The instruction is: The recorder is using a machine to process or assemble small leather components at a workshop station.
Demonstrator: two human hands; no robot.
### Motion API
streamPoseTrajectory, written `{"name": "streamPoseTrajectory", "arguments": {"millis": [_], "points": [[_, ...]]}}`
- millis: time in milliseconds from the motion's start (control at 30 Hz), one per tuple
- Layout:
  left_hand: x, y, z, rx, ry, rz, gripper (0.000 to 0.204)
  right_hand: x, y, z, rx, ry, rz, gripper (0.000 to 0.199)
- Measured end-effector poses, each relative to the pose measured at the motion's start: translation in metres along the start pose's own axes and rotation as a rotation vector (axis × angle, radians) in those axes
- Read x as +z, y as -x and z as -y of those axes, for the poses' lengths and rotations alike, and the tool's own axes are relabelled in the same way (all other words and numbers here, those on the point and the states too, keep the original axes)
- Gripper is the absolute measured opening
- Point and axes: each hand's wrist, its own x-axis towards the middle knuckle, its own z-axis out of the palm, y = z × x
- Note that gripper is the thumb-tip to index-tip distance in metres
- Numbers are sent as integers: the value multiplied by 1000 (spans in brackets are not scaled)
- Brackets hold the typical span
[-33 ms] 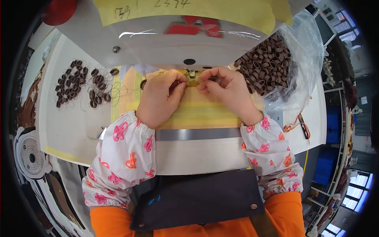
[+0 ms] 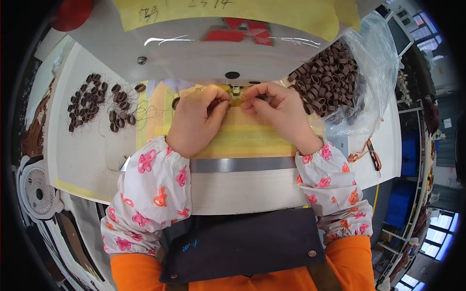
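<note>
My left hand (image 2: 199, 121) and my right hand (image 2: 276, 114) meet fingertip to fingertip under the needle of a white sewing machine (image 2: 233, 53). Between thumbs and forefingers they pinch a small brownish band piece (image 2: 236, 102), mostly hidden by the fingers. Both hands rest on a yellow-taped work plate (image 2: 238, 140). There is a ring on a finger of my left hand. Floral sleeve covers are on both forearms.
A clear plastic bag (image 2: 374, 58) holding a heap of brown band loops (image 2: 330, 80) lies at the right. Several sewn brown loops (image 2: 97, 104) joined by thread are spread at the left. Orange-handled snips (image 2: 371, 155) lie near the right edge. A fan (image 2: 36, 194) sits lower left.
</note>
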Motion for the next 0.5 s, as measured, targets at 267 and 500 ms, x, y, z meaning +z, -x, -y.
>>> {"name": "streamPoseTrajectory", "arguments": {"millis": [267, 500], "points": [[-8, -1, -4, -100, 102, 115, 9, 5, 6, 2, -150, 23, 46, 18], [-10, -1, -3, -189, 146, 195, 10, 10, 7, 5, -67, -81, 66, 27]]}}
